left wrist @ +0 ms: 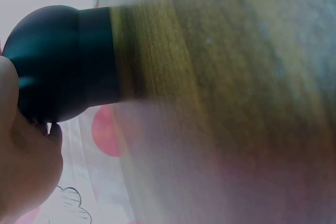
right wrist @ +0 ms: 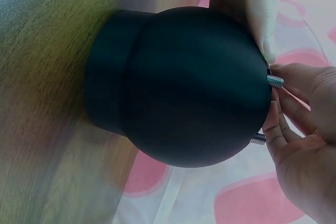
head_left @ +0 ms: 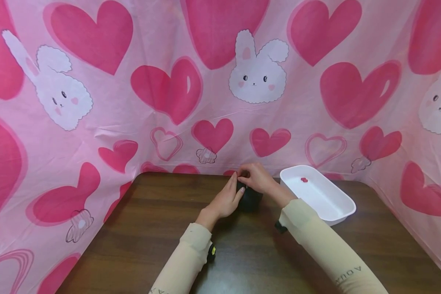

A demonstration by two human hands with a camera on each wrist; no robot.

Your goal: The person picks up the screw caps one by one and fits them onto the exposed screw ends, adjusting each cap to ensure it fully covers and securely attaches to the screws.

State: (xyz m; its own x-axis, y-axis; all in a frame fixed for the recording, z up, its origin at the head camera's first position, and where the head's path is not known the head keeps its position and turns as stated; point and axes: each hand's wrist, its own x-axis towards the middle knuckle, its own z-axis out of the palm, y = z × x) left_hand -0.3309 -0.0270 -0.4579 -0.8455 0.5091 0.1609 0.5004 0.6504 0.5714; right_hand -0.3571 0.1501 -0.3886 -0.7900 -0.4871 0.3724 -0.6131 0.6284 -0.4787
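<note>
A black rounded body [right wrist: 194,82] with a narrower cylindrical base stands on the table. Two threaded metal studs, an upper stud [right wrist: 275,81] and a lower stud [right wrist: 258,139], stick out of its domed top. My left hand [head_left: 224,201] holds the dome's side, thumb towards me and fingers reaching over the top. At the top, my right hand [head_left: 256,177] has its fingertips curled together, close to the left fingertips. Whatever small part they pinch is hidden between the fingers. In the right wrist view, the right fingers [right wrist: 289,129] lie against the dome beside the studs.
To the right, a white tray [head_left: 343,204] stands on the brown wooden table [head_left: 161,212], with a small red item [head_left: 304,179] inside. A pink heart-and-rabbit cloth [head_left: 213,102] hangs behind the table and along both sides.
</note>
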